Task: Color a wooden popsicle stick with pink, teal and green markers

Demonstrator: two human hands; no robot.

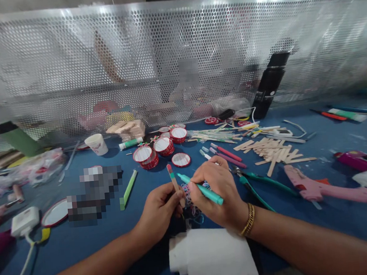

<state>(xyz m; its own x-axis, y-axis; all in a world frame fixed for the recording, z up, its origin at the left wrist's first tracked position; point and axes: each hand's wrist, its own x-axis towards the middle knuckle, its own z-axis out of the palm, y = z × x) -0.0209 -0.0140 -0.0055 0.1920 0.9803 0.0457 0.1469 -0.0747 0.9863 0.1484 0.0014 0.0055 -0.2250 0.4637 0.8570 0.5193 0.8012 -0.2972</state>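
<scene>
My left hand pinches a wooden craft stick that stands tilted, its top end coloured red with a green band below. In my right hand is a teal marker, its tip close to the green band; whether it touches I cannot tell. A gold bracelet circles my right wrist. Behind my hands lies a tangle of thin coloured loops, partly hidden. White folded paper lies in front of them. Several pink and red markers rest just beyond my right hand.
Round red-rimmed pieces sit stacked at the middle back. Plain craft sticks, teal-handled pliers and a pink glue gun lie to the right. Leftward are a light green marker and a paper cup. A perforated metal panel stands behind.
</scene>
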